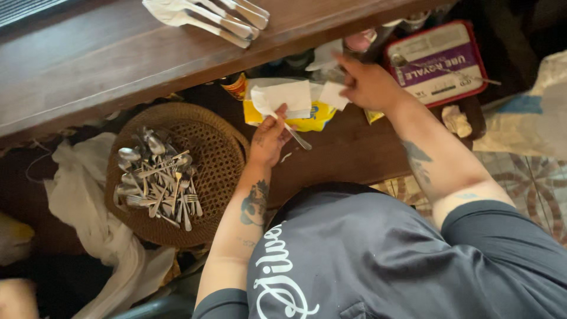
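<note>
My left hand (269, 139) is shut on a white paper napkin (283, 97) and a metal utensil (299, 140) whose handle sticks out to the right of the fingers. My right hand (369, 82) is further back and pinches a second white napkin (333, 94) by its edge. Both hands are over a dark wooden surface (342, 147). A round woven basket (218, 153) to the left of my left hand holds several loose spoons and forks (156, 180).
A wooden counter (88, 65) runs across the top, with utensils wrapped in napkins (212, 16) on it. A yellow packet (313, 122) lies under the napkins. A red-rimmed tub with a purple label (437, 62) stands at the right. White cloth (88, 207) lies beside the basket.
</note>
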